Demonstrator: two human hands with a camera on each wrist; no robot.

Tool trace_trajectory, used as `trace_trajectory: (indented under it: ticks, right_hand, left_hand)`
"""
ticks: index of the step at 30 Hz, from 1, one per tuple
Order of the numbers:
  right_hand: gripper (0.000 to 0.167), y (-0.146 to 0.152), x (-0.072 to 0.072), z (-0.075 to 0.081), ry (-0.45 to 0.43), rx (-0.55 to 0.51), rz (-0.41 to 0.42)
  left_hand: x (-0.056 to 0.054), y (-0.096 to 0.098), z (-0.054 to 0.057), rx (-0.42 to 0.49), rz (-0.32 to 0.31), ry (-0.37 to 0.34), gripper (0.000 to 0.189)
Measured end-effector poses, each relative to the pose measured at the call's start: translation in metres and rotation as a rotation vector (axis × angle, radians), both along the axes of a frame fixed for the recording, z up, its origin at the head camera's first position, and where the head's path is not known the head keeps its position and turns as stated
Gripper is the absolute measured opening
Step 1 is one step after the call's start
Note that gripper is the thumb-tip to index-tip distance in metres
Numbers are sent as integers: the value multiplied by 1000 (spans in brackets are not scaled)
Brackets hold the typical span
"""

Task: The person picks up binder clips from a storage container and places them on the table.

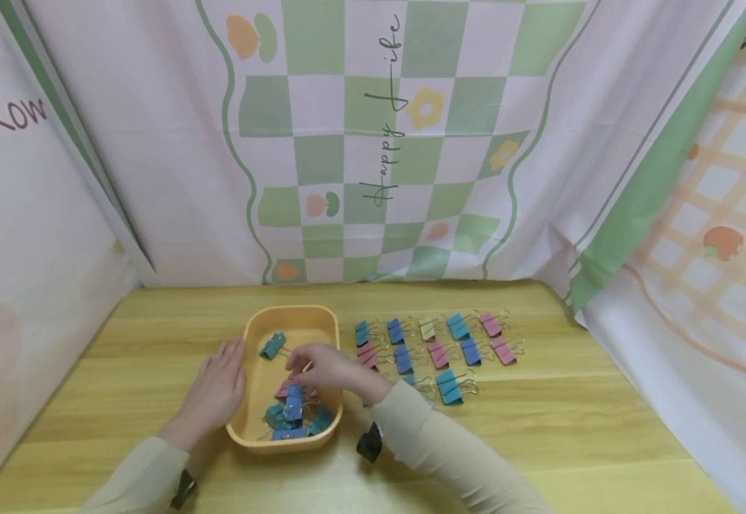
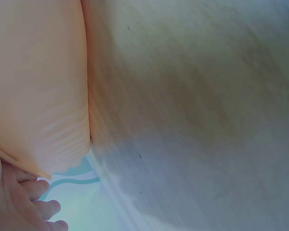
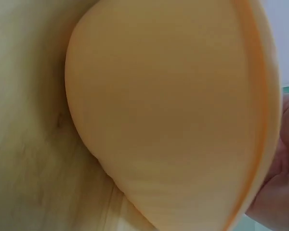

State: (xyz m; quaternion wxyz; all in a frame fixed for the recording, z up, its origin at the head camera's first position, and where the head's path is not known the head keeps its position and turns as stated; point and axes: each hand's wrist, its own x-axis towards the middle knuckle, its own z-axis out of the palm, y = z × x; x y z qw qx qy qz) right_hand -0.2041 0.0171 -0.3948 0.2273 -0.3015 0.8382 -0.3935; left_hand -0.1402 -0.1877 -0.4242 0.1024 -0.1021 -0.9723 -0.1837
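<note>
A yellow plastic tray holds several binder clips. In the head view my left hand rests along its left wall, fingers extended; the left wrist view shows those fingers by the rim. My right hand reaches over the tray's right rim with bent fingers, its fingertips at a pink binder clip. Whether they pinch it cannot be made out. Beside that clip lie a blue binder clip and several teal and blue ones. One teal binder clip sits apart near the tray's far end.
Right of the tray, binder clips lie in rows on the wooden table, including a yellow one and a large teal one. My right forearm partly covers the nearest row. Printed curtains hang behind and at both sides.
</note>
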Motion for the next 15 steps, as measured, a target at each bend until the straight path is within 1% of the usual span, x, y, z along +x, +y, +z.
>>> trace_trajectory:
  ticks: [4,7,10,13,15]
  right_hand:
    - [16,-3,0,-2,13,3,-4]
    - [15,-5,-1,-5,-11,-18,-14]
    - [12,-7,-2,-6,-31,-47,-23]
    - [10,-7,-1,-7,-3,-59,-31]
    - [10,-7,-1,-7,-6,-68,-42]
  left_hand:
    - [0,0,0,9,1,-4,48]
    - [1,1,1,9,4,-10,48]
    - [1,0,1,7,3,0,48]
    - [1,0,1,5,1,7,48]
    - [0,0,1,5,2,4,48]
